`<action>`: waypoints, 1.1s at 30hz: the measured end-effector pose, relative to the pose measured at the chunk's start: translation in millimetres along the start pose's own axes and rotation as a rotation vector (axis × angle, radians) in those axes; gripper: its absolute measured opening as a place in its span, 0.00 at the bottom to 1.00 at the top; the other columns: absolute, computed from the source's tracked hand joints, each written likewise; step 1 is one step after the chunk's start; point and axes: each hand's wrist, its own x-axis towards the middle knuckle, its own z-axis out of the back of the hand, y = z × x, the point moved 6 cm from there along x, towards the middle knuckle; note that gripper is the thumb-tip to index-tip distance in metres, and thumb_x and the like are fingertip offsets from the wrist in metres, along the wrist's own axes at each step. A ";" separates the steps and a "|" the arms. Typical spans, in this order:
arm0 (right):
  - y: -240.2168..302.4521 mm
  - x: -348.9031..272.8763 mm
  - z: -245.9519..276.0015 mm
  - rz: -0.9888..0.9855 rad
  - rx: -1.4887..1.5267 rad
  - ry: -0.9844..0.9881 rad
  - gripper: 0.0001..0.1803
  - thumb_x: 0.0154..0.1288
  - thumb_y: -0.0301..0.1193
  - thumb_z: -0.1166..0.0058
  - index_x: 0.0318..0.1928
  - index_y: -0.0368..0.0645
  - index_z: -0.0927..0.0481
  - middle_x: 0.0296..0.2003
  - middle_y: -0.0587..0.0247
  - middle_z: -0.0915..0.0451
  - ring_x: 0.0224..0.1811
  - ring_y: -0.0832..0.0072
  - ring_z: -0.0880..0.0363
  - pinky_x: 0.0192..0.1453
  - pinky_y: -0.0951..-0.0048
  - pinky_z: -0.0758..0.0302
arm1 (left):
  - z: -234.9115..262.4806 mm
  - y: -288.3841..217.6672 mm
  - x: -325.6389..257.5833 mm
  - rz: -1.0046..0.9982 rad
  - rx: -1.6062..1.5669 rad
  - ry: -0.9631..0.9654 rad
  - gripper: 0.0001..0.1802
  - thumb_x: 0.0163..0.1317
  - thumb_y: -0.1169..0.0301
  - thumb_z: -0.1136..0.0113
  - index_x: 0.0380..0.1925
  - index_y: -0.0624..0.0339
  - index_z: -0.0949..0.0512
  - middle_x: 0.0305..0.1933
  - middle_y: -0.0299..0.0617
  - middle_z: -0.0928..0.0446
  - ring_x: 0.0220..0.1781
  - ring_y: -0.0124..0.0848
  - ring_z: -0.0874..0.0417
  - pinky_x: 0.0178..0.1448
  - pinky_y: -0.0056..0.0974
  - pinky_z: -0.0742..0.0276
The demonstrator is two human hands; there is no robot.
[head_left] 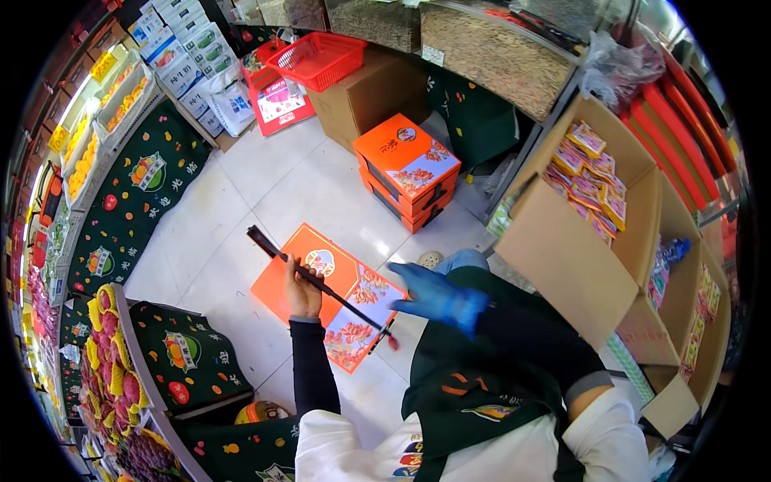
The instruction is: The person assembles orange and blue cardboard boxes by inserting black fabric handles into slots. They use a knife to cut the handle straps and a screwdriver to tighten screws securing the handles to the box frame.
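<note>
Nearest, a dark green apron [482, 394] over a white top. Far left, tilted display trays of pink and yellow fruit [108, 377] along green printed shelf skirts. Bare left hand [301, 291], dark sleeve behind it, closed around a long thin dark rod [321, 285] slanting from upper left down to a red tip at lower right. Beneath, a flattened orange gift-box sheet with floral print [337, 293] lying on the pale tiled floor [233, 225]. Right hand [438, 296] in a blue glove, blurred, held over the sheet's right edge; grip impossible to tell. Beyond, two stacked orange gift boxes [405, 169]. Far right, open brown cardboard cartons of colourful packets [590, 173].
</note>
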 end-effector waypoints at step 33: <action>-528.8 258.4 106.4 -0.605 -0.116 -0.751 0.29 0.50 0.34 0.42 0.53 0.36 0.33 0.50 0.43 0.31 0.54 0.51 0.33 0.58 0.62 0.35 | 93.6 169.7 413.0 -0.329 1.290 -0.690 0.35 0.53 0.58 0.39 0.53 0.70 0.41 0.40 0.50 0.34 0.38 0.36 0.31 0.43 0.43 0.33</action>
